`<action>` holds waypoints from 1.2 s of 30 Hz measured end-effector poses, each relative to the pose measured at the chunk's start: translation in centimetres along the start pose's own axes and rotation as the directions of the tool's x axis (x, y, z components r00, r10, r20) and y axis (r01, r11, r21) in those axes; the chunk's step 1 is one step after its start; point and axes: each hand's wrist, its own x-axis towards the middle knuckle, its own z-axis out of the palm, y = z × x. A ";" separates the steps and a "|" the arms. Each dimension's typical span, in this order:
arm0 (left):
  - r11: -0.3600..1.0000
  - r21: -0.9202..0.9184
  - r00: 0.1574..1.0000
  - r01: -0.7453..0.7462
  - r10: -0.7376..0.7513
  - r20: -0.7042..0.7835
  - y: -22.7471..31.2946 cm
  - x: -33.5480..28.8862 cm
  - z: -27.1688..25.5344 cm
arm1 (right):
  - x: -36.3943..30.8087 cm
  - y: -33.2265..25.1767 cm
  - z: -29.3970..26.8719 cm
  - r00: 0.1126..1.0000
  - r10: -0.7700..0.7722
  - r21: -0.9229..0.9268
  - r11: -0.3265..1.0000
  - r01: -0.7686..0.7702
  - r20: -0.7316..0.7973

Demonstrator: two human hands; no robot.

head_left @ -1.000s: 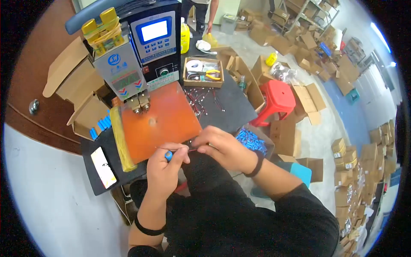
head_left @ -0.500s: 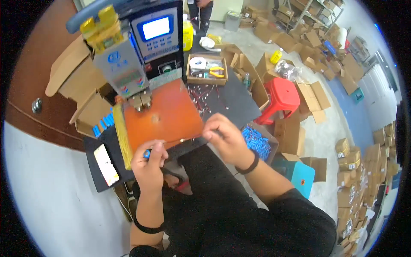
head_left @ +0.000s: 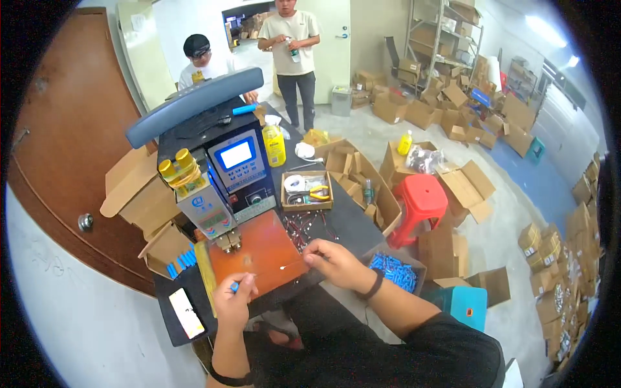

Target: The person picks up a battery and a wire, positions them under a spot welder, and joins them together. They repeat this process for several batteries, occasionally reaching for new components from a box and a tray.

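Observation:
In my left hand (head_left: pixel 231 305) is a small blue cylinder (head_left: pixel 234 286), which looks like a battery cell, gripped between closed fingers. My right hand (head_left: pixel 337 265) pinches a thin wire (head_left: pixel 294 264) at the right edge of the orange board (head_left: pixel 259 240). A small white end, perhaps a connector, shows on the wire between my hands. Both hands are just above the board's near side. Beyond them stands a spot-welder-like machine (head_left: pixel 206 205) with a lit screen (head_left: pixel 237 154); its metal electrode holders (head_left: pixel 228 242) hang over the board's far left part.
Red and black wire leads (head_left: pixel 303 227) lie right of the board, near a cardboard tray (head_left: pixel 308 205) with pliers and tape. A phone (head_left: pixel 187 313) and several blue cells (head_left: pixel 182 260) lie left. A box of blue cells (head_left: pixel 394 271) and a red stool (head_left: pixel 420 200) stand right. Two people are beyond the table.
The view has tilted up, bringing two people into sight at the back. My hands still hold the blue cylinder and wire over the board; the wire's white end now shows between them.

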 end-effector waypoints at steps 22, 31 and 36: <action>0.811 0.582 0.992 -0.062 -0.016 0.128 -6.4 7.4 -3.0 | 3.4 4.6 4.6 0.977 0.193 0.292 0.943 -0.160 -0.086; 0.772 0.626 0.993 -0.110 0.060 0.100 -6.3 7.9 -2.7 | 3.6 6.3 5.1 0.982 0.140 0.157 0.981 -0.119 -0.130; 0.776 0.625 0.995 -0.089 0.046 0.085 -6.7 7.9 -2.8 | 4.1 6.3 5.4 0.972 0.191 0.185 0.969 -0.165 -0.138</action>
